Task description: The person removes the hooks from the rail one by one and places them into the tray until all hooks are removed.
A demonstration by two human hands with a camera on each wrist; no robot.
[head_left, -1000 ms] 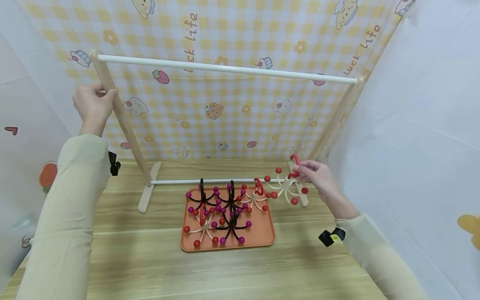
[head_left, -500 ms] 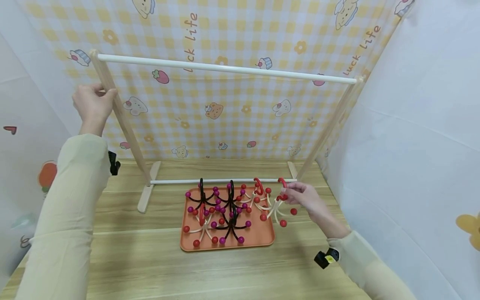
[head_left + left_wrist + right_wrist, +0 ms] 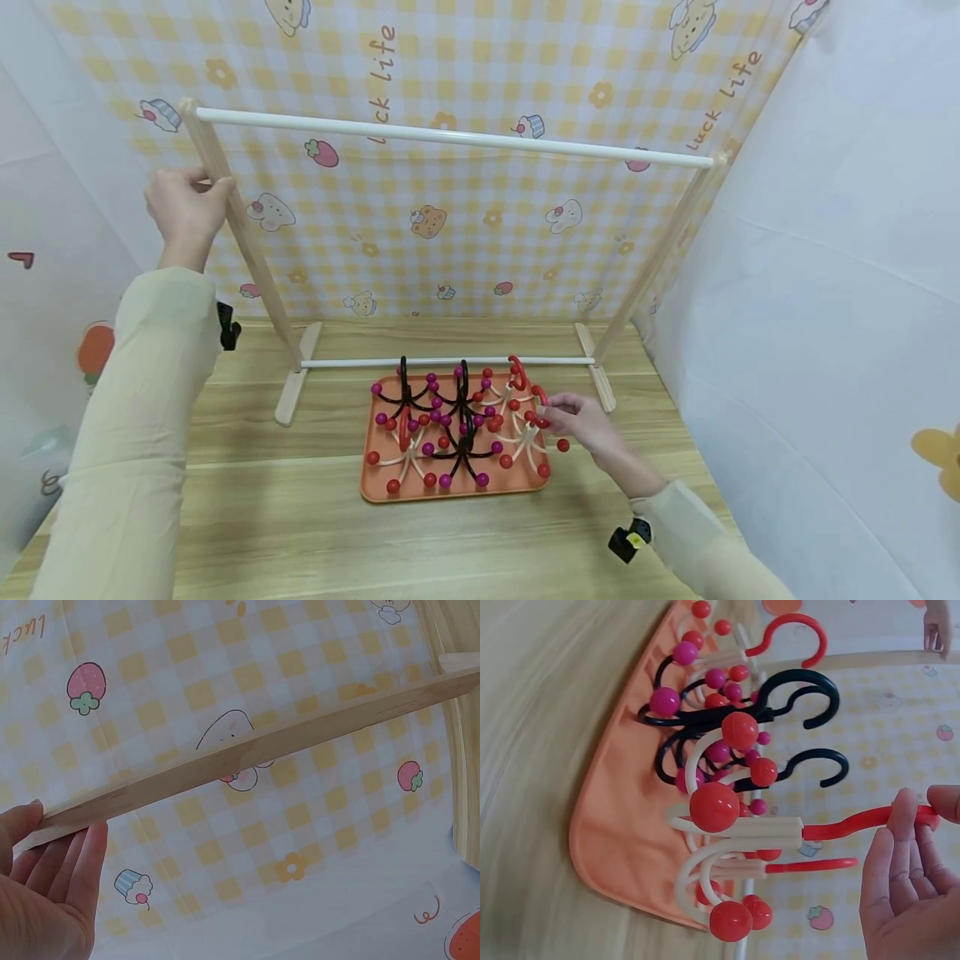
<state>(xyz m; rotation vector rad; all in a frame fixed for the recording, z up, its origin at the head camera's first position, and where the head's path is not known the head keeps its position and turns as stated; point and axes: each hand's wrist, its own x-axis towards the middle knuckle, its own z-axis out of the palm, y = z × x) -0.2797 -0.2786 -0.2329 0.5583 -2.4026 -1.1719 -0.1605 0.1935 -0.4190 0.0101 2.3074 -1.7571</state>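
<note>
With thumb and fingers, my right hand (image 3: 588,427) pinches the red hook of a cream multi-arm hanger (image 3: 529,435) tipped with red balls. That hanger is at the right side of the orange tray (image 3: 525,486), one ball past the rim; whether it touches the tray I cannot tell. Also on the tray are black hangers (image 3: 463,446) with magenta balls and two more cream ones, such as the front-left cream hanger (image 3: 411,450). My left hand (image 3: 187,208) grips the left wooden post (image 3: 251,242) of a rack; the left wrist view shows thumb and fingers (image 3: 94,851) on either side of it.
The rack's white top rail (image 3: 450,136) spans high above the tray. Its lower rail (image 3: 352,363) runs behind the tray, between the left foot (image 3: 292,396) and right foot (image 3: 600,379). A checked cloth (image 3: 480,250) hangs behind, and a white sheet stands at each side.
My right hand has moved left and toward me, bringing the cream hanger from beside the rack's right foot down to the tray's right side. The left hand stays on the post.
</note>
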